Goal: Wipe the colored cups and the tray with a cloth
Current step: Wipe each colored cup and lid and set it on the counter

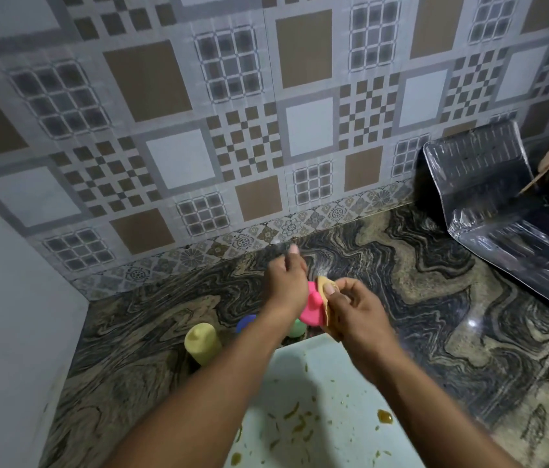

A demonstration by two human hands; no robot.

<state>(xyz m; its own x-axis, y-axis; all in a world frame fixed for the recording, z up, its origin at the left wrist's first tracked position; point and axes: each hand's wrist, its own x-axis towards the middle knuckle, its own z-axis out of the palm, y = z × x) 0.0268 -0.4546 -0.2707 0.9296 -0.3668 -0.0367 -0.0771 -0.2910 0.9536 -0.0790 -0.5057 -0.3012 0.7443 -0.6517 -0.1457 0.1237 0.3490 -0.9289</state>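
Pink cup getting its wipe

Left hand is gripping the pink cup, probably light, stiff plastic; right hand is pinching the soft cloth against it.

Bright pink plastic cup in my left hand, tan cloth in my right hand, pale yellow plastic cup left of them, swirled black-and-beige stone counter beneath

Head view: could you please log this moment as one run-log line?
left hand: holds pink cup | right hand: presses cloth on it | yellow cup, blue cup, green cup: on counter | tray: soiled
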